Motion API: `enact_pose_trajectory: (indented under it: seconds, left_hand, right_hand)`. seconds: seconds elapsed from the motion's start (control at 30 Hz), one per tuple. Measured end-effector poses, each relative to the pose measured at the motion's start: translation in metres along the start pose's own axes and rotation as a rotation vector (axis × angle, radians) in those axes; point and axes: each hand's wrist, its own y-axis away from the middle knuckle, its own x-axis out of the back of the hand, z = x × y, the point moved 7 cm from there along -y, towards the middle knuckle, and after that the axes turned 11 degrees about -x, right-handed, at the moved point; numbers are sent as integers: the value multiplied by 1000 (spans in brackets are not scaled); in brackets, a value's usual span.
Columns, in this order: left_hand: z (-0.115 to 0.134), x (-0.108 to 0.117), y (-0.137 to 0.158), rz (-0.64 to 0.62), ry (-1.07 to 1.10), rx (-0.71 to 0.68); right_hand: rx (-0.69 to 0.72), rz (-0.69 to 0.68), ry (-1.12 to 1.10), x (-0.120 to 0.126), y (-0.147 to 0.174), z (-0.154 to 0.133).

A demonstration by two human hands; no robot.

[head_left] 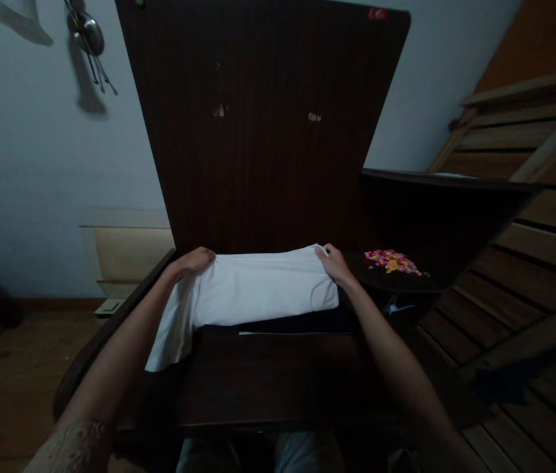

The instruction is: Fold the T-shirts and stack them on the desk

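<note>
A folded piece of white cloth [263, 286], perhaps a garment, is stretched lengthwise between my two hands above the dark wooden desk [278, 381]. My left hand [198, 261] grips its upper left corner, fingers closed over the edge. From there a loose flap hangs down toward the desk's front left. At the upper right corner, my right hand [334, 264] pinches the cloth with the thumb on the near side. Small creases run along the top edge, and the lower right corner hangs free.
A tall dark wooden panel [268, 131] rises behind the desk. Small pink and yellow pieces [392, 261] lie in a heap on the shelf to the right. Wooden slats [529, 263] stand at far right. A metal wall lamp [85, 33] is at upper left.
</note>
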Motion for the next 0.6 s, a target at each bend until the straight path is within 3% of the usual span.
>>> enact_pose_trajectory:
  seconds: [0.1, 0.2, 0.43, 0.6]
  left_hand:
    - [-31, -43, 8, -126, -191, 32]
    - [-53, -66, 18, -174, -334, 23]
    - [-72, -77, 24, -203, -595, -29]
    - [-76, -83, 30, -218, -732, -38]
  right_hand:
    - [-159, -27, 165, -21, -2, 47]
    - [-240, -44, 278, -34, 1, 77]
    - [-322, -65, 276, -26, 4, 96]
    - [-516, -371, 142, -16, 28, 110]
